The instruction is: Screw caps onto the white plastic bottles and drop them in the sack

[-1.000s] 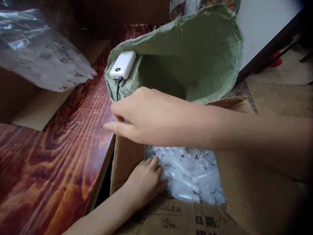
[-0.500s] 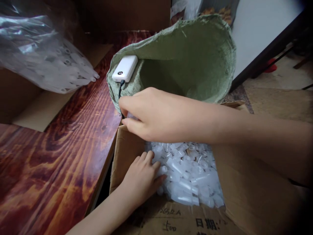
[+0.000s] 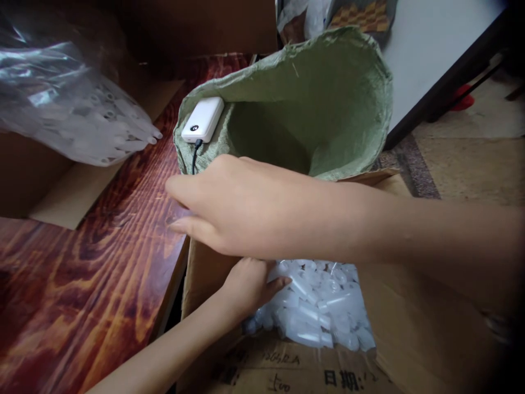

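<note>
From my end I see the left hand (image 3: 248,282) at the left side of the translucent plastic tubes (image 3: 311,306), which lie heaped inside the cardboard box (image 3: 414,312). Its thumb points right over them; I can't tell whether its fingers grasp one. The right hand (image 3: 223,205) hangs above, fingers curled, thumb apart, contents unclear to me. On the far side, a white power bank (image 3: 203,117) rests on the green sack (image 3: 344,93).
</note>
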Available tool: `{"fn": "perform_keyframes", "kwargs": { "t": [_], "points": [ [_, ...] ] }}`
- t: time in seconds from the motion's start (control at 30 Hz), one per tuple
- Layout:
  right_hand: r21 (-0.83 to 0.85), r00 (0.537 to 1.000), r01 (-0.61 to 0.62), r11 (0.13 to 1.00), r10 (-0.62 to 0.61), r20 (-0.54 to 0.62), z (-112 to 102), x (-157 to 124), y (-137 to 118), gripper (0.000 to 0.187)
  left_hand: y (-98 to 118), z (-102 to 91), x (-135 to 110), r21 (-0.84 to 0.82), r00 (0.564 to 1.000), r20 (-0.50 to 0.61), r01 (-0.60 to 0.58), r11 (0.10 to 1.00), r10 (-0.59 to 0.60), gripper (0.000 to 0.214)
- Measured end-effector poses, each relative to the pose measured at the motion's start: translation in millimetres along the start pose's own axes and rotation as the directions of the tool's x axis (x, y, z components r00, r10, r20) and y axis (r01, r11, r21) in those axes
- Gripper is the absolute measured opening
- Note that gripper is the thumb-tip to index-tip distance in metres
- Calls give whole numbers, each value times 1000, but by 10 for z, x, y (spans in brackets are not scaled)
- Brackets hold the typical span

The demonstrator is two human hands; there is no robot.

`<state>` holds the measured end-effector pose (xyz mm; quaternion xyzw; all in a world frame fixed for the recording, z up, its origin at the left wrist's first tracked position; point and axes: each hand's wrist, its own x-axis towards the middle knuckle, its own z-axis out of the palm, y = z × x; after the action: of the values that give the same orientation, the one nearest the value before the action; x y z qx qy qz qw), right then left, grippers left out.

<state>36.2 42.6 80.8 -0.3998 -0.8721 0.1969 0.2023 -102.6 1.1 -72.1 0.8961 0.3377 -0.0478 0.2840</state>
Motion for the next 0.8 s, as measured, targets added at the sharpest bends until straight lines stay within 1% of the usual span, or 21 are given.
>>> {"fn": "perform_keyframes", "kwargs": {
  "t": [0.07, 0.13, 0.2, 0.23, 0.27, 0.3, 0.37, 0.43, 0.47, 0.53, 0.6, 0.67, 0.8],
  "points": [
    [62, 999, 43, 997, -43, -10, 2, 17, -9, 29, 18, -40, -46, -8, 999, -53, -12, 1000, 12, 43],
    [125, 999, 52, 991, -53, 4, -13, 18, -27, 32, 62, -145, -132, -8, 994, -110, -6, 1000, 5, 38],
    [116, 999, -1, 993, -4, 42, -46, -6, -37, 23, 123, -294, -251, -30, 987, -161, 6, 1000, -11, 26],
    [92, 998, -31, 995, 26, 56, -66, -29, -33, 17, 153, -372, -315, -67, 978, -208, 5, 998, -19, 21],
    [62, 996, -63, 996, 59, 66, -87, -55, -23, 13, 182, -444, -378, -97, 967, -253, 13, 995, -37, 15],
    [35, 993, -101, 994, 98, 73, -105, -83, -5, 10, 207, -504, -436, -109, 946, -321, 13, 994, -47, 12],
    [11, 981, -178, 984, 176, 87, -133, -129, 43, 6, 244, -578, -525, -115, 900, -434, -10, 993, -42, 19],
    [27, 966, -218, 976, 211, 149, -148, -146, 85, 7, 263, -590, -576, -91, 862, -507, -53, 994, 0, 20],
    [35, 960, -206, 978, 195, 201, -152, -142, 98, 6, 265, -580, -592, -79, 850, -525, -77, 994, 24, 17],
    [77, 944, -133, 988, 102, 314, -155, -117, 104, 5, 254, -542, -616, -75, 838, -543, -103, 992, 46, 13],
    [116, 918, -75, 990, 23, 395, -153, -84, 92, 7, 226, -498, -640, -99, 838, -543, -115, 988, 44, 10],
    [123, 902, -59, 991, 0, 432, -142, -57, 81, 8, 187, -458, -663, -123, 834, -551, -106, 987, 21, 9],
    [133, 900, -57, 990, -7, 436, -88, -30, 104, 7, 130, -414, -673, -190, 812, -583, -97, 977, -33, 16]
  ]
}}
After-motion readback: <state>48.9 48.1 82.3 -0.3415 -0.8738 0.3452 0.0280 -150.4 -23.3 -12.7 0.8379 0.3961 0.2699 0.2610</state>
